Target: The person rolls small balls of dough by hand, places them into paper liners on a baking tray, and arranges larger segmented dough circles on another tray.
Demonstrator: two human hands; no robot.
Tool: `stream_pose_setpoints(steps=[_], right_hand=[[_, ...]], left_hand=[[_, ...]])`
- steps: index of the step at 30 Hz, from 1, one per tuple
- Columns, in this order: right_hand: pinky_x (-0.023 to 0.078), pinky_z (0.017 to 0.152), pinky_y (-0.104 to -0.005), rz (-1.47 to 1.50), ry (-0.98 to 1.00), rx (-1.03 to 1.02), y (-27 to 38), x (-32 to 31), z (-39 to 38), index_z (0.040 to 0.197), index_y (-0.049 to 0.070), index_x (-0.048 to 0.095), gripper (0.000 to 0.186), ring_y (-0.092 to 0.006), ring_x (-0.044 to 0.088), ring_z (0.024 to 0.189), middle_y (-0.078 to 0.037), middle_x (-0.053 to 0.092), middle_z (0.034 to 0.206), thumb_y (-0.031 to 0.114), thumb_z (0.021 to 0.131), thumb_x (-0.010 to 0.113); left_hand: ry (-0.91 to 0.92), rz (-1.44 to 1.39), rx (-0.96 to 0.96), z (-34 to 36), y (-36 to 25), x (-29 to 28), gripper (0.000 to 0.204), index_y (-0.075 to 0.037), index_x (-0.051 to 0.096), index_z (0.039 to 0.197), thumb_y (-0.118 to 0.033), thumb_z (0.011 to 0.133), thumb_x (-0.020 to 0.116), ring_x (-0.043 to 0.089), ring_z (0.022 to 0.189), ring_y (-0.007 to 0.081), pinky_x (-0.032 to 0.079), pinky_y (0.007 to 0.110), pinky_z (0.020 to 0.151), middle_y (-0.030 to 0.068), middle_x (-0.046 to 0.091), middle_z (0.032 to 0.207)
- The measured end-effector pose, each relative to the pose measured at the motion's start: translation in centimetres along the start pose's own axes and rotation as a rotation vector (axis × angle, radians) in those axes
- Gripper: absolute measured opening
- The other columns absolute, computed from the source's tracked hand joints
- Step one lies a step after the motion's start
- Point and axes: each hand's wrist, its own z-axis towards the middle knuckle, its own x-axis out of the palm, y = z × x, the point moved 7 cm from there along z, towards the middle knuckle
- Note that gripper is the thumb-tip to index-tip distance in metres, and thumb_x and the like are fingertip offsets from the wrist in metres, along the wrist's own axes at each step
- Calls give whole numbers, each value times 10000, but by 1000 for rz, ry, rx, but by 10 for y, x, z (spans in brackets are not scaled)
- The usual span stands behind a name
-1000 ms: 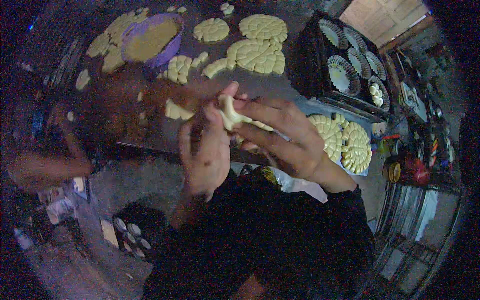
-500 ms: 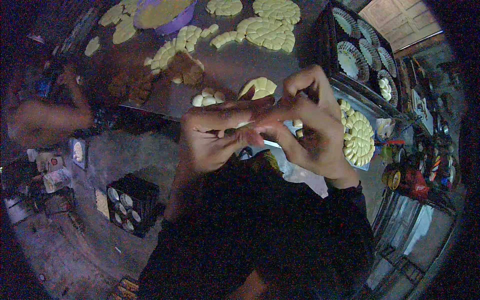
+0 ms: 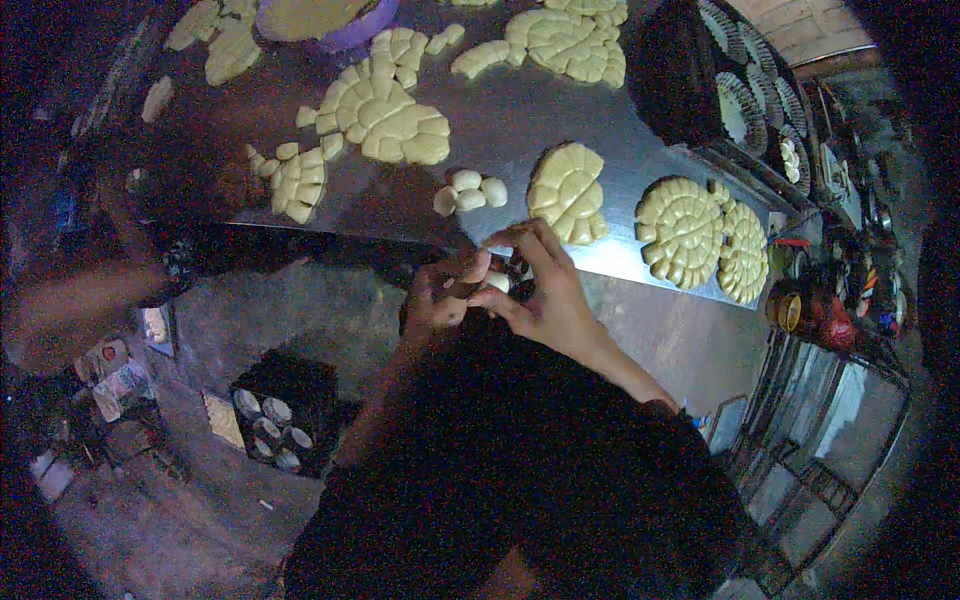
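Observation:
Just off the near edge of the metal table, my left hand (image 3: 440, 298) and my right hand (image 3: 555, 300) meet in front of my body. Their bent fingers close around a small white dough ball (image 3: 496, 282), partly covered by the fingertips. Beyond them on the table sits a little cluster of white dough balls (image 3: 467, 192). To its right lies a part-round of yellow dough (image 3: 567, 190) cut into wedges. Farther right are a scored dough round (image 3: 680, 232) and a smaller one (image 3: 743, 252), close together.
More cut dough (image 3: 385, 115) covers the table's far left, near a purple bowl (image 3: 350, 25). A black tray of fluted cups (image 3: 740, 105) stands at the right. Another person's arm (image 3: 85, 305) reaches in from the left. A dark crate with round tins (image 3: 268, 425) rests on the floor.
Both my hands have come down and smaller in view, toward my body. The other person's hands have left the dough at the far left. The view has shifted, showing more table.

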Motion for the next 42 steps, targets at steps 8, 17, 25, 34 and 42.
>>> stream_pose_setpoints(steps=[8, 17, 25, 34, 42], right_hand=[[516, 685, -322, 85, -242, 556, -117, 62, 0, 1020, -2, 596, 279, -213, 644, 853, -117, 633, 898, 62, 814, 772], [498, 697, -465, -256, -438, 462, -146, 54, 27, 983, 14, 558, 275, -419, 628, 867, -204, 626, 945, 40, 772, 732], [514, 740, -432, -448, -352, 74, -261, -99, 39, 1043, 34, 648, 372, -388, 646, 854, -170, 673, 960, 262, 761, 729], [343, 617, -271, 228, -240, 90, -118, -159, 36, 727, 91, 318, 324, -98, 363, 703, -11, 397, 710, -51, 709, 610], [517, 750, -360, -102, -175, -392, 22, -221, 27, 994, 16, 701, 229, -284, 638, 868, -143, 646, 967, 12, 766, 714]], left_hand=[[-227, 467, 233, 53, 61, -107, 368, -6, 523, 1310, -207, 1003, 556, 611, 996, 184, 469, 315, 932, 138, 603, 1263], [-320, 517, 82, 79, 55, -109, 395, -48, 437, 1372, -157, 1005, 535, 572, 1144, 236, 465, 355, 949, 160, 581, 1265], [99, 1123, 649, 143, 38, 61, 682, 7, 349, 1417, 54, 777, 579, 523, 1203, 423, 431, 448, 1019, 251, 524, 1310], [126, 1472, 601, 175, 59, 121, 705, 57, 359, 1432, -71, 786, 611, 509, 1208, 433, 364, 466, 1067, 285, 496, 1346], [121, 205, 519, 96, -65, 193, 408, 27, 532, 1288, -271, 1042, 401, 620, 959, 228, 477, 352, 902, 140, 650, 1084]])
